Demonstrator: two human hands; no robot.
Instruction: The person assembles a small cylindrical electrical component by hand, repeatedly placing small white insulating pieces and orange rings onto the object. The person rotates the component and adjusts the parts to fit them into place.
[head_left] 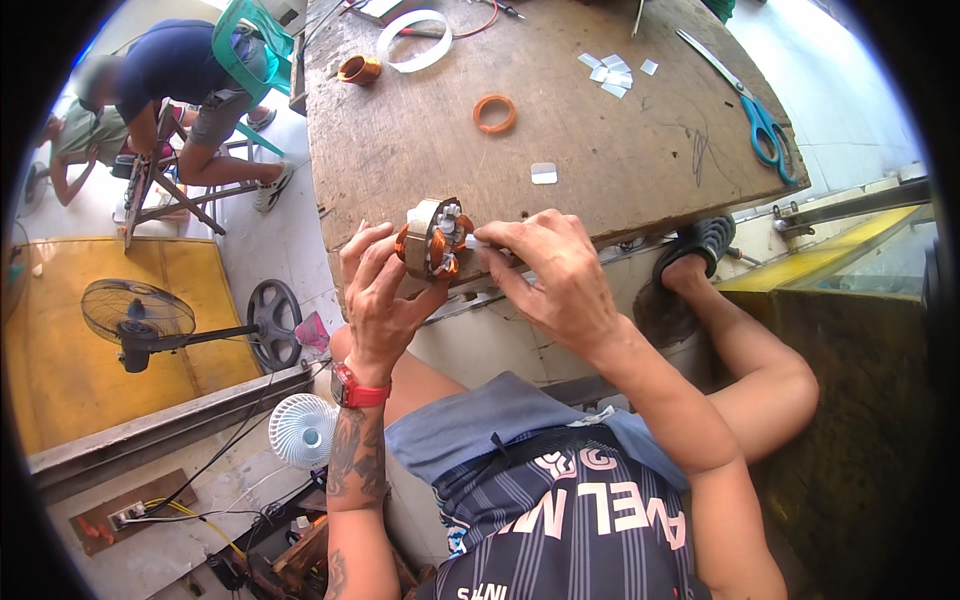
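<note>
While hands work, scarred wooden bench (600,150), concrete floor (270,240).

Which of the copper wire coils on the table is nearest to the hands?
The flat orange ring coil in the middle of the wooden table; the other, darker coil lies farther back, beside the white tape ring.

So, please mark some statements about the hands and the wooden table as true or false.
1. The left hand holds a metal motor stator with copper windings. True.
2. The right hand rests flat on the wooden table. False: its fingers pinch a small white strip at the stator.
3. The blue-handled scissors lie on the table's right side. True.
4. The orange ring hangs on the left wrist. False: it lies on the table; the wrist wears a red watch.
</note>
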